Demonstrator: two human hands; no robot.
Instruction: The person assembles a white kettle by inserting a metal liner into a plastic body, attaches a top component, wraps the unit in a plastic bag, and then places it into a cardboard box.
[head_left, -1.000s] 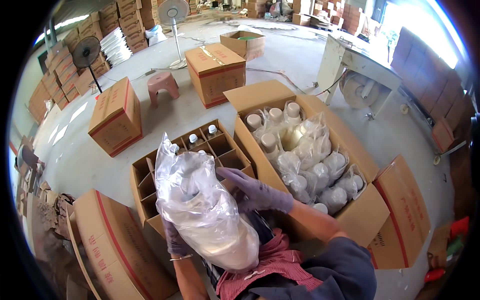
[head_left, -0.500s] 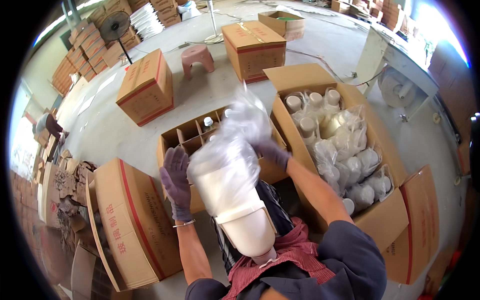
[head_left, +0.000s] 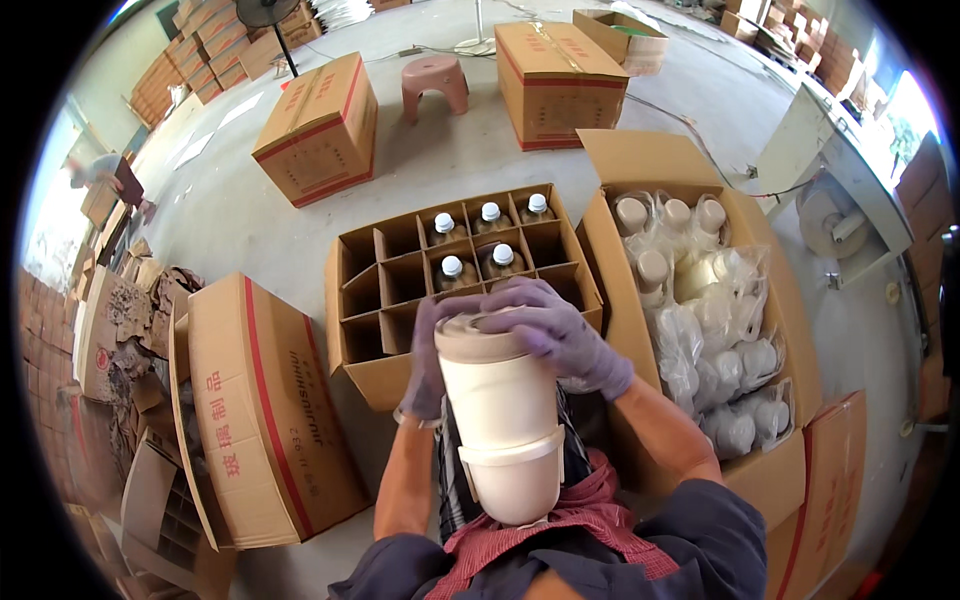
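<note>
Tub (head_left: 498, 400) is lying tilted over the lap, its far end pointing at the near edge of the divided carton (head_left: 372, 382), its rounded near end reaching the striped apron (head_left: 590, 505). Left hand (head_left: 426, 355), gloved, is holding the far end from the left; right hand (head_left: 555, 332), gloved too, is holding it from above and the right. Fingers of both are curling round the greyish collar, gripping it, though blur is hiding how firmly.

Work seems partway along: no film is showing round the tub's body, and five bottles (head_left: 452, 270) are standing in the carton, three running along the far edge to its far right corner, two in the middle row. Beyond its right edge, a box (head_left: 598, 238) is holding many white jars (head_left: 652, 272) in wrap.

The tub is looking smooth, cream and plastic, a raised band crossing it. Film (head_left: 680, 345) is crinkling shinily; brown board is forming the cells.
</note>
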